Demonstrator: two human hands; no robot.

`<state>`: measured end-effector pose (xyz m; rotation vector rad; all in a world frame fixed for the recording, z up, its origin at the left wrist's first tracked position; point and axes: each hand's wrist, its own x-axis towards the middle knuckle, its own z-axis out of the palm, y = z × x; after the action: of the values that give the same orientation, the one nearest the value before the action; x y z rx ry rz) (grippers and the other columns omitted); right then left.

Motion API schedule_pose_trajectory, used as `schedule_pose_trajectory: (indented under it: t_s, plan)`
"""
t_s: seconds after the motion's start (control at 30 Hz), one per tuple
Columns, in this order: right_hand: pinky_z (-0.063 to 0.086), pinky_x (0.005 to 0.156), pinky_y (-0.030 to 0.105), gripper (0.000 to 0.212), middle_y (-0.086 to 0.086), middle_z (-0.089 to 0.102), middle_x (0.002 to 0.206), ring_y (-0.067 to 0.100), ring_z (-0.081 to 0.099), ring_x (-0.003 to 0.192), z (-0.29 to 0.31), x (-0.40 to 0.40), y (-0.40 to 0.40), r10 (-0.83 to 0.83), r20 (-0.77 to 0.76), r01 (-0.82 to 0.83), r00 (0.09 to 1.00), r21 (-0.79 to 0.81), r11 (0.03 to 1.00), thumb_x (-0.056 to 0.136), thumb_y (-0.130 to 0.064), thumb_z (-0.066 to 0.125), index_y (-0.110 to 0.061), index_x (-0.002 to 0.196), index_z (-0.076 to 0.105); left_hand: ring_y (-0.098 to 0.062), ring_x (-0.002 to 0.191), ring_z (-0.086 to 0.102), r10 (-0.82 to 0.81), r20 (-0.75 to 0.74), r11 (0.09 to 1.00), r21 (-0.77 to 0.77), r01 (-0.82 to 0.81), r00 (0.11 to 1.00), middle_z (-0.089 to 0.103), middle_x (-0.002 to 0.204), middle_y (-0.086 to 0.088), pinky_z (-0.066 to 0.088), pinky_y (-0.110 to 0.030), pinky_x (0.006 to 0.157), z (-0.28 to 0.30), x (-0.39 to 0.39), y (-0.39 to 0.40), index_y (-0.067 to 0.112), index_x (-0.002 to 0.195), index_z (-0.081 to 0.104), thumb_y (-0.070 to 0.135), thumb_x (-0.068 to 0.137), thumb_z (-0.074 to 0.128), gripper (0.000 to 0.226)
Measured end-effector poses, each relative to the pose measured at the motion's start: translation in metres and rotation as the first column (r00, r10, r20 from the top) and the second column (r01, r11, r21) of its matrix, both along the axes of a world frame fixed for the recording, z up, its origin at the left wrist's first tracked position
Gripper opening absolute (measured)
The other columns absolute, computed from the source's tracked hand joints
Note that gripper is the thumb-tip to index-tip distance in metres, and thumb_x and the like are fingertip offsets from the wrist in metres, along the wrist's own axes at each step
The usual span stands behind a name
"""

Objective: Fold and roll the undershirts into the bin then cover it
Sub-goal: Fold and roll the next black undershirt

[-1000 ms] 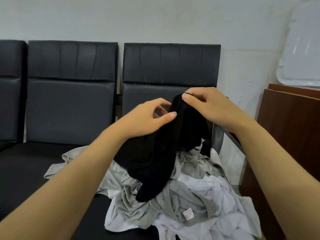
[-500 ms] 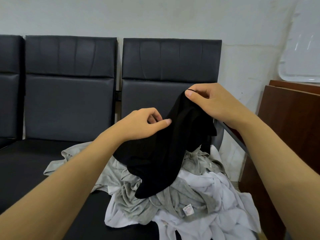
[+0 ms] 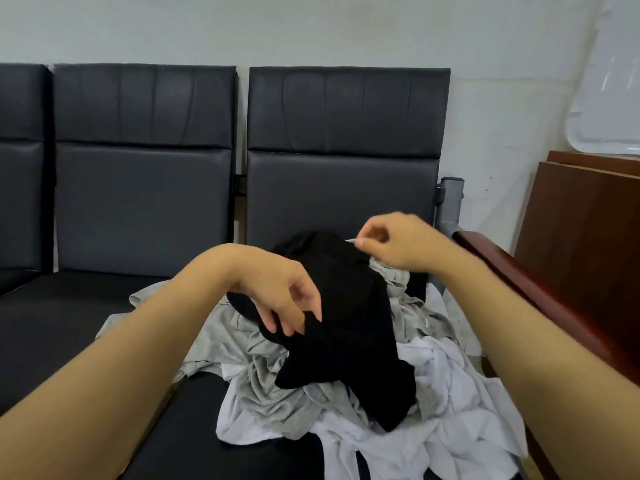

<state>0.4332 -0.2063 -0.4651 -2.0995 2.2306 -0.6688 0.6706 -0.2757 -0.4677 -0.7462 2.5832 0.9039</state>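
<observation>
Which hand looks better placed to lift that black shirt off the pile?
Probably the left hand: its fingers grip the black undershirt mid-body. The right hand only pinches its top edge.

My black undershirt (image 3: 346, 317) is covering much of the grey and white pile (image 3: 433, 420) beneath. My right hand (image 3: 391, 242) is blurring, so its grip is staying unclear. The white lid (image 3: 609, 109) is running off the right edge.

Black padded bench (image 3: 145, 209) against a pale wall (image 3: 311, 26), brown wooden cabinet (image 3: 585, 216) at right, red-brown armrest (image 3: 512, 271)
</observation>
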Motion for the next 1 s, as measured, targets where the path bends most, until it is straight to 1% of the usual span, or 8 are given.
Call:
schedule_pose_trajectory:
  t_s: [0.17,0.23,0.33,0.4,0.5,0.67,0.77,1.0]
  plan:
    - [0.05,0.097,0.042,0.062,-0.001,0.068,0.12,0.024,0.063,0.115,-0.055,-0.001,-0.039,-0.218,-0.13,0.246,0.967,0.271,0.931,0.091,-0.069,0.059,-0.022,0.133,0.06,-0.013,0.097,0.076,0.116,-0.142,0.992,-0.025,-0.121,0.983,0.075,0.114,0.0,0.063,-0.035,0.089,0.001,0.007,-0.011,0.024,0.119,0.071,0.014,0.099,0.065,0.023]
    - [0.047,0.091,0.039,0.055,0.001,0.067,0.122,0.025,0.062,0.115,-0.063,-0.001,-0.045,-0.238,-0.202,0.293,0.95,0.312,0.904,0.094,-0.067,0.057,-0.023,0.125,0.067,-0.012,0.094,0.076,0.145,-0.199,0.986,-0.056,-0.159,0.969,0.074,0.114,-0.001,0.063,-0.034,0.086,0.0,0.009,-0.015,0.024,0.119,0.07,0.018,0.1,0.066,0.02]
    - [0.053,0.087,0.037,0.022,-0.003,0.071,0.111,0.022,0.065,0.104,-0.07,-0.003,-0.051,-0.261,-0.142,0.29,0.955,0.26,0.921,0.095,-0.055,0.065,-0.036,0.087,0.074,-0.011,0.091,0.076,0.168,-0.253,0.98,-0.062,-0.189,0.953,0.075,0.111,0.002,0.063,-0.032,0.083,-0.005,0.01,-0.02,0.026,0.123,0.066,0.019,0.1,0.066,0.024]
    - [0.054,0.082,0.037,0.022,-0.006,0.071,0.105,0.02,0.066,0.098,-0.07,-0.005,-0.055,-0.274,-0.093,0.289,0.957,0.24,0.927,0.094,-0.046,0.066,-0.036,0.075,0.07,-0.011,0.09,0.076,0.177,-0.282,0.978,-0.056,-0.2,0.943,0.076,0.109,0.005,0.064,-0.033,0.084,-0.01,0.01,-0.024,0.027,0.129,0.062,0.017,0.1,0.066,0.031]
    - [0.055,0.076,0.034,0.022,-0.006,0.073,0.098,0.017,0.067,0.094,-0.061,-0.002,-0.052,-0.234,-0.044,0.238,0.971,0.218,0.946,0.096,-0.044,0.063,-0.032,0.081,0.071,-0.012,0.088,0.077,0.197,-0.336,0.972,-0.053,-0.228,0.921,0.075,0.109,0.006,0.064,-0.032,0.081,-0.017,0.009,-0.031,0.028,0.139,0.053,0.017,0.098,0.069,0.045]
    - [0.053,0.076,0.031,0.047,-0.005,0.074,0.089,0.013,0.066,0.093,-0.059,0.017,-0.04,-0.16,-0.05,0.168,0.986,0.269,0.948,0.09,-0.074,0.057,-0.029,0.09,0.072,-0.012,0.087,0.077,0.251,-0.347,0.959,-0.035,-0.28,0.904,0.074,0.11,0.006,0.064,-0.031,0.079,-0.027,0.011,-0.039,0.026,0.15,0.042,0.016,0.097,0.07,0.061]
    - [0.058,0.09,0.04,0.037,-0.002,0.073,0.093,0.019,0.068,0.096,-0.071,0.026,-0.041,-0.126,-0.093,0.147,0.988,0.282,0.948,0.091,-0.06,0.067,-0.024,0.092,0.07,-0.012,0.087,0.077,0.271,-0.356,0.952,-0.038,-0.304,0.894,0.074,0.109,0.006,0.064,-0.032,0.08,-0.03,0.013,-0.04,0.025,0.153,0.039,0.017,0.097,0.07,0.064]
    - [0.058,0.09,0.042,0.02,-0.005,0.073,0.091,0.016,0.068,0.093,-0.064,0.019,-0.041,-0.1,-0.059,0.111,0.993,0.23,0.967,0.098,-0.042,0.065,-0.03,0.083,0.063,-0.009,0.082,0.076,0.284,-0.396,0.934,-0.09,-0.345,0.873,0.072,0.112,0.008,0.064,-0.029,0.075,-0.036,0.018,-0.041,0.026,0.154,0.035,0.026,0.099,0.069,0.065]
